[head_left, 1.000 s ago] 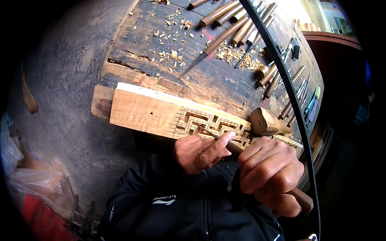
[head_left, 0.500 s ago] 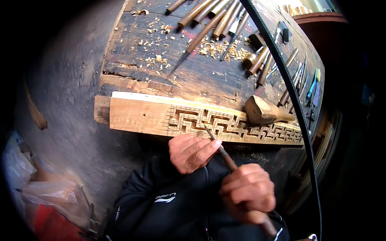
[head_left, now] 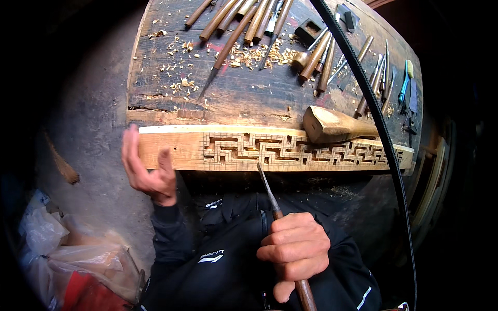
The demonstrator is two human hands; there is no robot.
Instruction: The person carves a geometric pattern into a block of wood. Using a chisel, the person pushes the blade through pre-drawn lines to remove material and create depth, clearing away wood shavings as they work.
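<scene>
A light wooden board (head_left: 179, 150) lies along the front edge of the workbench, its right part carved with a stepped lattice over pencil lines. At the board's left end, my left hand (head_left: 148, 173) is open, fingers and thumb spread; whether it touches the wood I cannot tell. My right hand (head_left: 296, 246) is wrapped round the brown handle of a chisel (head_left: 268, 189). The blade points away from me, its tip at the near edge of the carved part. A wooden mallet (head_left: 334, 126) rests partly on the board's far edge, right of the middle.
Several carving tools (head_left: 254, 23) lie at the back of the workbench (head_left: 244, 98), with more at its right. Wood shavings (head_left: 181, 85) are scattered about. A dark strap (head_left: 358, 70) crosses the view on the right. Plastic bags (head_left: 91, 254) sit on the floor at lower left.
My left hand has left the chisel blade and moved left to the board's end, spreading its fingers. My right hand has drawn the chisel slightly back and left, more upright in view.
</scene>
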